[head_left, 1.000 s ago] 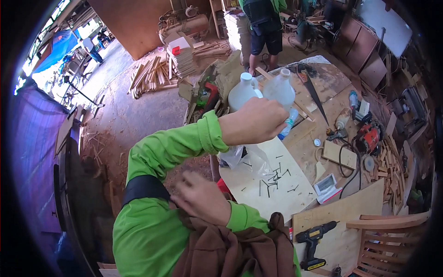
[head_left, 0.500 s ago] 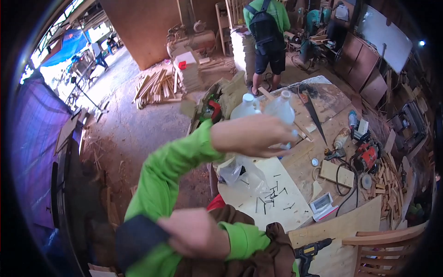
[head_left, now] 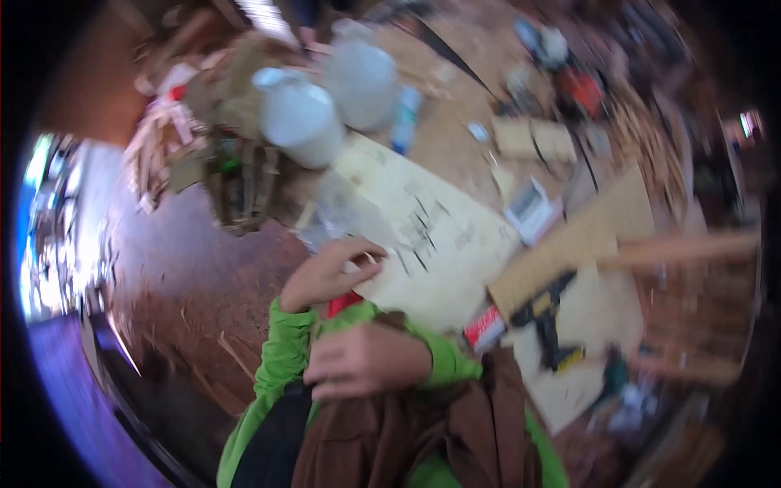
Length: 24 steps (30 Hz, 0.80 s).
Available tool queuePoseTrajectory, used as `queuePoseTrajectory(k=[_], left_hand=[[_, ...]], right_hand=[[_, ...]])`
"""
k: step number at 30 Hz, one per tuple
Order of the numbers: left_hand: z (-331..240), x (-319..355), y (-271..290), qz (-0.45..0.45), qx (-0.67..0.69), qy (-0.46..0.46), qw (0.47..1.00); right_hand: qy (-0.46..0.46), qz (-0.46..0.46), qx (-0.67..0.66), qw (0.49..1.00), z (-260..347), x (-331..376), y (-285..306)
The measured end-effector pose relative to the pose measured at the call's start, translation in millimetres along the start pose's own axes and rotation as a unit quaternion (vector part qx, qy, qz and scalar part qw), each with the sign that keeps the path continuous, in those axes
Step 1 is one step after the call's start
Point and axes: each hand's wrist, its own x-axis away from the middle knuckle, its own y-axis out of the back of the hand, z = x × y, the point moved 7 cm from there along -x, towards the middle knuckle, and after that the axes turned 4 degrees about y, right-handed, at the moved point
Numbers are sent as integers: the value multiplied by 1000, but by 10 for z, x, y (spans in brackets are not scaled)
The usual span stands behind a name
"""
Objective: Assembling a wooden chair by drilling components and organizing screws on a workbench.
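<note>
My left hand (head_left: 332, 272) is at the near-left edge of a pale board (head_left: 455, 244), fingers loosely bent and apart with nothing visible between them. A crumpled clear plastic bag (head_left: 346, 211) lies just beyond it. Several dark screws or bolts (head_left: 419, 236) are scattered over the board. Closer to my body, my right hand (head_left: 366, 360) is held across my left forearm, beside the dark patch (head_left: 281, 431) of the green sleeve. Blur hides whether its fingers grip any cloth. Brown cloth (head_left: 407, 431) covers my lap.
Two whitish jugs (head_left: 301, 122) stand at the far left of the table. A handsaw (head_left: 451, 53) and a red power tool (head_left: 582, 91) lie farther back. At the right are a cordless drill (head_left: 547, 317), a red-and-white box (head_left: 486, 328) and a slatted wooden piece (head_left: 691, 293).
My view has swung down toward the board. The left hand has drawn back from in front of the jugs to the board's near edge. The right hand stays near the left sleeve.
</note>
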Motion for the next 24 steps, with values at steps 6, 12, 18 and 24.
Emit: queuePoseTrajectory(k=[6, 12, 18, 24], left_hand=[[194, -7, -177, 70, -73, 31, 994], [335, 31, -716, 204, -46, 71, 975], [417, -424, -443, -18, -119, -10, 993], [595, -424, 92, -73, -166, 190, 965]], right_hand=[[-340, -199, 14, 919, -1011, 1469, 482], [-508, -333, 58, 792, -1016, 2789, 586], [-520, -427, 151, 724, -1417, 3159, 676], [-530, -353, 252, 729, -1708, 3019, 674]])
